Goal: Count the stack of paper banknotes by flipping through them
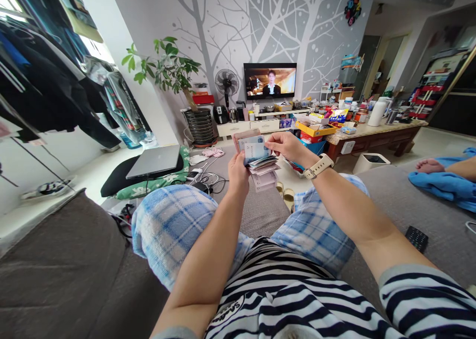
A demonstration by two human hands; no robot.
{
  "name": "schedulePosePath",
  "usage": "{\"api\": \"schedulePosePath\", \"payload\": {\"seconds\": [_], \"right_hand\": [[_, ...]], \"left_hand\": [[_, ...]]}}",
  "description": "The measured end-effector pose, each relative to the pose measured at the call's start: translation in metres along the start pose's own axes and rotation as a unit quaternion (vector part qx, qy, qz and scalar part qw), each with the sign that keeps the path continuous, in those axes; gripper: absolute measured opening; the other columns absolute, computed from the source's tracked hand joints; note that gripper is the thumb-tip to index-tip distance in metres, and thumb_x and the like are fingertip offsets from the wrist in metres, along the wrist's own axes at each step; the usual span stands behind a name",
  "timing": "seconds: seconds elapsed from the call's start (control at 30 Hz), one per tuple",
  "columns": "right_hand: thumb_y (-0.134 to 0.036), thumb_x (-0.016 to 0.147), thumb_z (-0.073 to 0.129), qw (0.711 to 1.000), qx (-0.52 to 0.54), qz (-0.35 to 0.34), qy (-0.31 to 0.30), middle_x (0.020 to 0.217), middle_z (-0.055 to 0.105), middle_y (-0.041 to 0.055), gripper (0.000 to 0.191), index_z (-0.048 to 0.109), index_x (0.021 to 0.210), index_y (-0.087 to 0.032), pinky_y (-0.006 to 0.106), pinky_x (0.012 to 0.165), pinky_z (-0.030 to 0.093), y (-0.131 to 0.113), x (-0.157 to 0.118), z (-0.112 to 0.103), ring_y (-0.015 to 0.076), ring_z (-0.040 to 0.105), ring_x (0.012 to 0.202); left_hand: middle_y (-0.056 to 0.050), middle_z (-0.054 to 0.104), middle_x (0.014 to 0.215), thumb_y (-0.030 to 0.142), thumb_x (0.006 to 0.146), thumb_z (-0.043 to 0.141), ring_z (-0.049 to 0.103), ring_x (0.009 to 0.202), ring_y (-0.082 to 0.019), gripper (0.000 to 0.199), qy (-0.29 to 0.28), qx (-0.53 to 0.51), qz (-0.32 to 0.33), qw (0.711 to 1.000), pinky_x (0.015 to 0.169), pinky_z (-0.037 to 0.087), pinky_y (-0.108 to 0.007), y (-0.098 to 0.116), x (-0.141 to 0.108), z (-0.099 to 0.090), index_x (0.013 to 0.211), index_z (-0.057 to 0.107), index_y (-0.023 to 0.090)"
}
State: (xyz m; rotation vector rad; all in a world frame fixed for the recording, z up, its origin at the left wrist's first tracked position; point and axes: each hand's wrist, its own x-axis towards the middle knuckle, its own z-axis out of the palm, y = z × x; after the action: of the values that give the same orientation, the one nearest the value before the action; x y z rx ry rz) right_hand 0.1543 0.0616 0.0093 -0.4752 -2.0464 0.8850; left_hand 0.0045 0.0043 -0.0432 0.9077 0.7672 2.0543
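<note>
My left hand (238,173) is closed around a fanned stack of banknotes (263,171), held up above the sofa between my knees. A pale blue banknote (253,149) stands upright from the stack, with a pinkish note behind it. At that blue note's right edge, the fingers of my right hand (281,144) are pinched together. Several notes of mixed colours stick out to the right below it, and pinkish-purple ones hang lowest. A cream-strapped watch is on my right wrist.
A laptop (154,162) rests on a cushion at the left, near cables (208,180). A remote control (416,239) lies on the sofa at the right, with another person's foot (430,166) beyond it. A cluttered coffee table (372,136) stands ahead right; slippers (288,195) are on the floor.
</note>
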Motion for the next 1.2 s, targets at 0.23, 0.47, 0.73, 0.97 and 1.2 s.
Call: {"api": "schedulePosePath", "payload": {"seconds": [0.23,0.47,0.73,0.97,1.2], "right_hand": [[-0.037,0.077,0.061,1.0,0.016,0.0,-0.007,0.057,0.056,0.0004,0.025,0.057,0.071,-0.013,0.019,0.043,0.032,-0.0008,-0.0006,0.0004,0.0059,0.044,0.047],[-0.036,0.077,0.061,0.999,0.031,-0.003,-0.015,0.056,0.057,0.0001,0.025,0.056,0.071,-0.013,0.018,0.042,0.031,-0.0016,-0.0009,0.0005,0.0057,0.043,0.046],[-0.038,0.081,0.055,0.998,0.051,0.007,-0.027,0.053,0.058,0.0013,0.029,0.058,0.069,-0.012,0.019,0.042,0.031,-0.0063,-0.0022,0.0001,0.0054,0.04,0.043],[-0.041,0.076,0.06,1.0,0.017,0.018,-0.01,0.049,0.054,-0.0008,0.031,0.055,0.064,-0.013,0.019,0.042,0.029,-0.008,-0.0036,-0.0001,0.0053,0.039,0.042],[-0.041,0.071,0.065,0.998,-0.038,0.018,0.043,0.049,0.052,-0.0026,0.031,0.051,0.063,-0.014,0.019,0.045,0.031,-0.0073,-0.0027,-0.0021,0.006,0.042,0.045]], "left_hand": [[0.002,0.056,0.062,0.026,0.067,0.059,0.049,0.056,-0.01,0.013,-0.005,0.006,0.003,1.0,0.055,0.039,-0.022,-0.0005,0.0009,-0.0006,0.074,0.061,0.015],[0.002,0.057,0.062,0.025,0.065,0.061,0.05,0.056,-0.011,0.013,0.006,0.004,-0.006,1.0,0.056,0.039,-0.023,-0.0002,0.0014,0.0001,0.073,0.061,0.014],[0.0,0.06,0.065,0.028,0.067,0.061,0.056,0.06,-0.014,0.017,-0.005,-0.004,-0.019,1.0,0.062,0.044,-0.027,-0.0015,0.0011,-0.0011,0.079,0.062,0.015],[0.002,0.059,0.062,0.028,0.066,0.064,0.055,0.057,-0.012,0.018,-0.019,-0.015,-0.017,1.0,0.061,0.044,-0.026,-0.0031,0.0018,-0.0026,0.079,0.062,0.016],[0.001,0.061,0.066,0.027,0.061,0.067,0.056,0.059,-0.012,0.026,-0.033,-0.016,-0.024,0.999,0.062,0.044,-0.026,-0.0027,0.0018,-0.0019,0.084,0.062,0.015]]}}
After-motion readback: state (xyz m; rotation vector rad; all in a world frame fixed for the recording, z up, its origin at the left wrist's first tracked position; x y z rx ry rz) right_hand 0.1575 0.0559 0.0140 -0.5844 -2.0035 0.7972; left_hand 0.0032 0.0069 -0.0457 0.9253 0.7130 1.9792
